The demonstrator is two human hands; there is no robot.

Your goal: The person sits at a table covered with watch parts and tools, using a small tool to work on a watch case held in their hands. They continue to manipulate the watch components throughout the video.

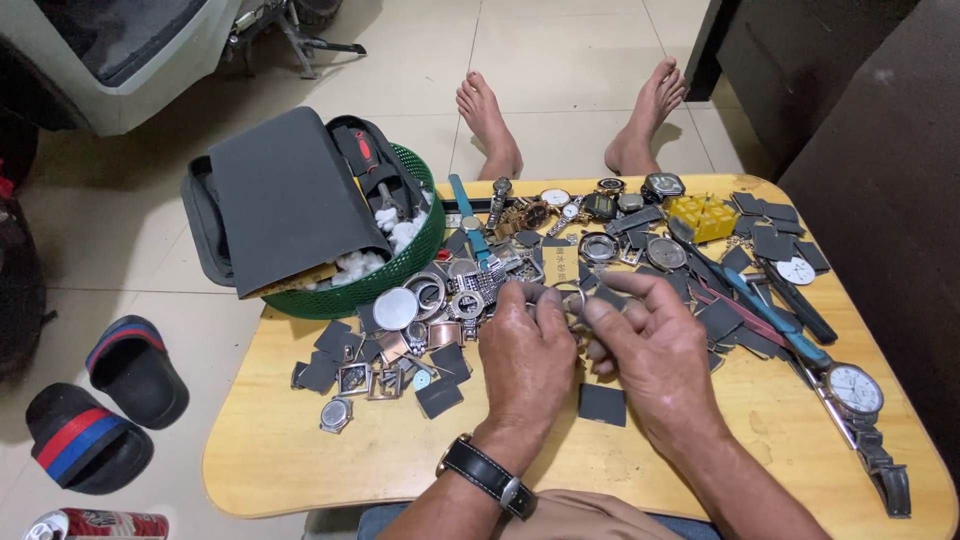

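over the middle of the low wooden table [300, 460] with rounded corners, the left hand [528, 355] and the right hand [650, 345] meet above a spread of watch parts; between them sits a small round silvery metal watch part [575, 303], pinched at the fingertips; the fingers [548, 298] of the left hand are curled closed on its near side, and the right hand's fingers close on it from the other side (how much of the piece each hand bears i cannot tell, since the knuckles hide it); a black leather-strapped wristwatch [487, 473] sits on the left wrist.

judging from the grip, such a small piece is best held low over the table, with light steady pressure at the edges, so that a slip drops it among the parts and not to the tiled floor.

left of the hands stands a round green plastic basket [405, 270]; inside it leans a dark grey zip case [285, 200] with its flap open, beside white cotton wads [400, 232] and a red-handled tool [365, 155]; further back on the right, a small yellow plastic compartment box [702, 215] sits among dark grey square pads, its contents too small to tell; a white-faced wristwatch [853, 390] lies near the right edge.
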